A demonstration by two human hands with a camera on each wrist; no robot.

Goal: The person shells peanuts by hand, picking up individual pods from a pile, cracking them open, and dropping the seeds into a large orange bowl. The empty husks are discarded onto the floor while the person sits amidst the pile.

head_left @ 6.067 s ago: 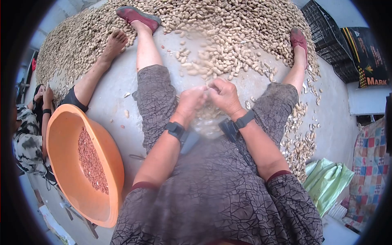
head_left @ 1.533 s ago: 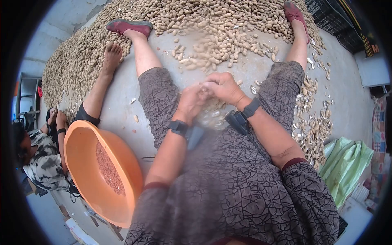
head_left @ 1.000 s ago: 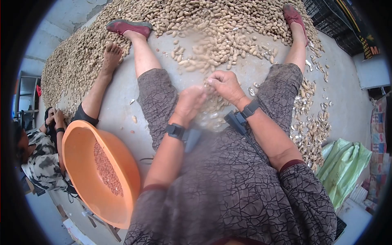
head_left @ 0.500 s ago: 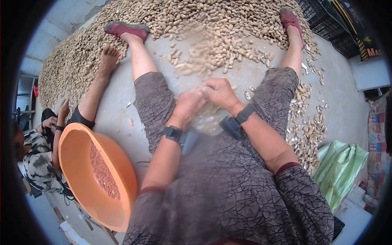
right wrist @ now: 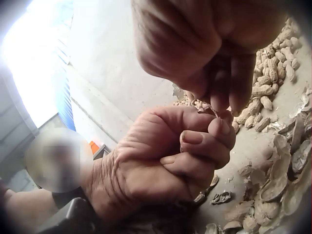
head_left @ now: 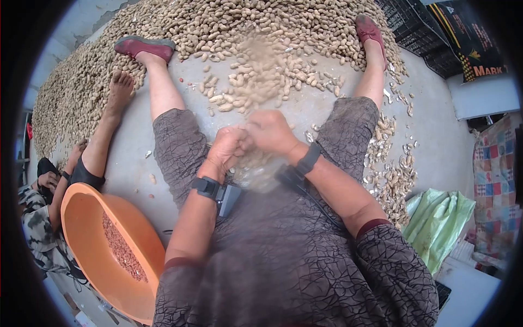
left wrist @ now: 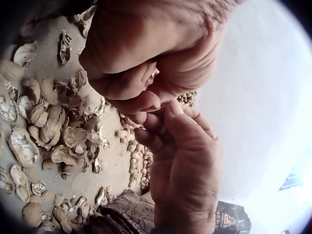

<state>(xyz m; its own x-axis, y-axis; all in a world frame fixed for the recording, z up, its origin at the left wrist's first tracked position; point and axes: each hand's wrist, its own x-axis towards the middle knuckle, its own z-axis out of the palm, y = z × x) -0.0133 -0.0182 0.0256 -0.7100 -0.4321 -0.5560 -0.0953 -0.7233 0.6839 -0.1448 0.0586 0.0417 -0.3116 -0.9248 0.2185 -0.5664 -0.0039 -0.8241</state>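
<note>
In the head view my left hand (head_left: 226,147) and right hand (head_left: 272,131) meet above the floor between the legs. My left hand (right wrist: 165,156) has its fingers curled, pinching a thin bit of peanut shell (right wrist: 210,111) between thumb and forefinger in the right wrist view. Fingertips of my right hand (right wrist: 195,46) grip at the same piece from above. In the left wrist view, a shell fragment (left wrist: 153,76) shows in the folded fingers of my left hand (left wrist: 141,39); my right hand (left wrist: 185,168) touches it from below. Split shells (left wrist: 53,126) lie beneath.
A large peanut pile (head_left: 229,27) spreads across the back. At the left stands an orange basin (head_left: 81,240) with reddish kernels (head_left: 122,250), beside another seated person (head_left: 41,218). More shells (head_left: 395,185) and a green sack (head_left: 438,218) lie at the right; black crates (head_left: 417,32) stand behind.
The head view has shifted, moving the scene leftward in it. My hands, slightly apart a second ago, are together. The other person's raised hand has come down.
</note>
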